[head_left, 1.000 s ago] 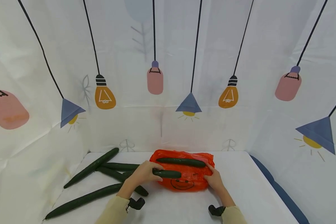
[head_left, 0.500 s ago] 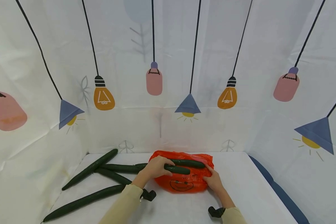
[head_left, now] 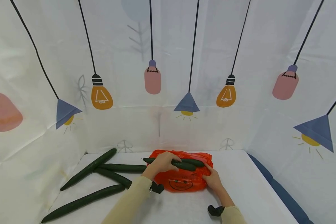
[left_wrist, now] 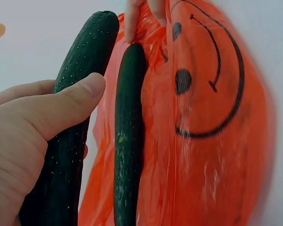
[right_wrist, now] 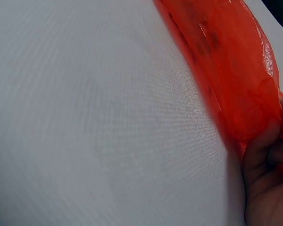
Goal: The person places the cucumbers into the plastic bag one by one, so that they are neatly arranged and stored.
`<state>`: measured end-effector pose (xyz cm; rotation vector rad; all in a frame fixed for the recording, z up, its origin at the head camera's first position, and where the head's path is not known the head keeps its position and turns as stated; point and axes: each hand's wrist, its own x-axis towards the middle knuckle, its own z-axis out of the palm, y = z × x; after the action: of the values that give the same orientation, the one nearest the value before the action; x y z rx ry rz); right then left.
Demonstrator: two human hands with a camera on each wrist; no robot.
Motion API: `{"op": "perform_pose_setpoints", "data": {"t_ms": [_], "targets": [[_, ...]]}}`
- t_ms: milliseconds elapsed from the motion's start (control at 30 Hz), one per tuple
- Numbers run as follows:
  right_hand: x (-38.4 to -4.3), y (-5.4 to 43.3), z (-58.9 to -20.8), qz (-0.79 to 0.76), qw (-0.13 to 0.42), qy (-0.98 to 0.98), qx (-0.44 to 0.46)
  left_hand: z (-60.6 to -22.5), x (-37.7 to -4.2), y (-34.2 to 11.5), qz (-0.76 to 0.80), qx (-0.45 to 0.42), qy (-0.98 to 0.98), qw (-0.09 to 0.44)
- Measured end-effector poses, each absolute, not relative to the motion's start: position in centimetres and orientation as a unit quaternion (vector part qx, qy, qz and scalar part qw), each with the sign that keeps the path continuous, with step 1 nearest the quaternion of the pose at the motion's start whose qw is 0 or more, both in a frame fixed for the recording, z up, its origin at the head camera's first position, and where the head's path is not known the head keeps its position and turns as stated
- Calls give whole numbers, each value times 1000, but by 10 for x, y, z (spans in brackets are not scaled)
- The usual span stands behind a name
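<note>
My left hand (head_left: 164, 161) grips a dark green cucumber (left_wrist: 87, 61), thumb on the near side, and holds it over the red plastic bag (head_left: 182, 179). Another cucumber (left_wrist: 129, 127) lies on the bag just beside it, its far end by the fingers of my right hand (head_left: 212, 179). Those fingers pinch the bag's right side, seen bunched in the right wrist view. A smiling face is printed in black on the bag. Part of the lying cucumber is hidden behind my left hand in the head view.
Several more cucumbers (head_left: 84, 202) lie on the left of the white table (head_left: 249, 193), some crossing at their ends. A white sheet with printed lamps (head_left: 168, 130) stands behind and at both sides. Something dark blue (head_left: 280, 189) runs along the table's right edge.
My left hand has carried its cucumber rightward and slightly away from me, alongside the one lying on the bag. My right hand has kept its hold on the bag.
</note>
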<state>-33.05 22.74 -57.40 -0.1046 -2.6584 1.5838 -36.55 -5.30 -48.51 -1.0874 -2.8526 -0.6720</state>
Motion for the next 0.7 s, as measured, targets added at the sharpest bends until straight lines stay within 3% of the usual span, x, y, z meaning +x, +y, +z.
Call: {"op": "perform_pose_setpoints", "data": {"t_ms": [700], "targets": [[-333,228,-576,501,31,-864,-33,-491,-386,-10,-275,-317,-906,-53]]}}
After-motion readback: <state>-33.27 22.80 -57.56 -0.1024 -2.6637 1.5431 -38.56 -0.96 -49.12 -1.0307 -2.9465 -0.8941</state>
